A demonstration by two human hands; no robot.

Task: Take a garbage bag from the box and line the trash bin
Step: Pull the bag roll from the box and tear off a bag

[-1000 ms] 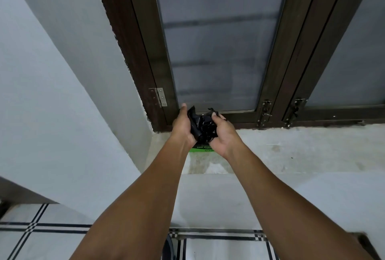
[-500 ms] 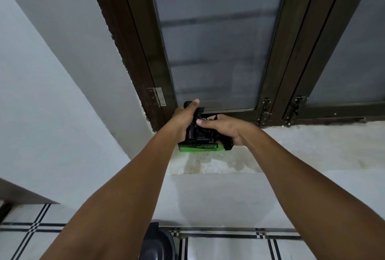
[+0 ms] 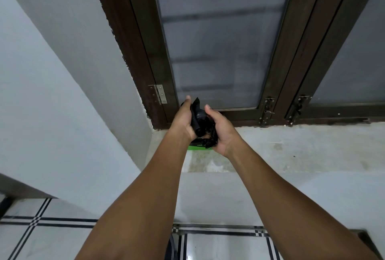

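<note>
Both arms reach up to the concrete window sill [image 3: 291,151]. My left hand [image 3: 184,119] and my right hand [image 3: 221,129] together grip a crumpled black garbage bag [image 3: 201,120] held between them, just above the sill. Below the hands a green box [image 3: 198,146] lies on the sill, mostly hidden, only its front strip showing. A dark curved edge of the trash bin [image 3: 172,247] peeks out at the bottom between my forearms.
A dark wooden window frame [image 3: 277,76] with frosted panes stands right behind the hands, with metal latches [image 3: 267,109] to the right and a hinge [image 3: 159,94] to the left. A white wall closes the left side. Tiled floor [image 3: 41,239] with black lines lies below.
The hands were pressed down on the box half a second ago; now they are lifted and turned palms inward with the black bag bunched between them. The bin edge shows less.
</note>
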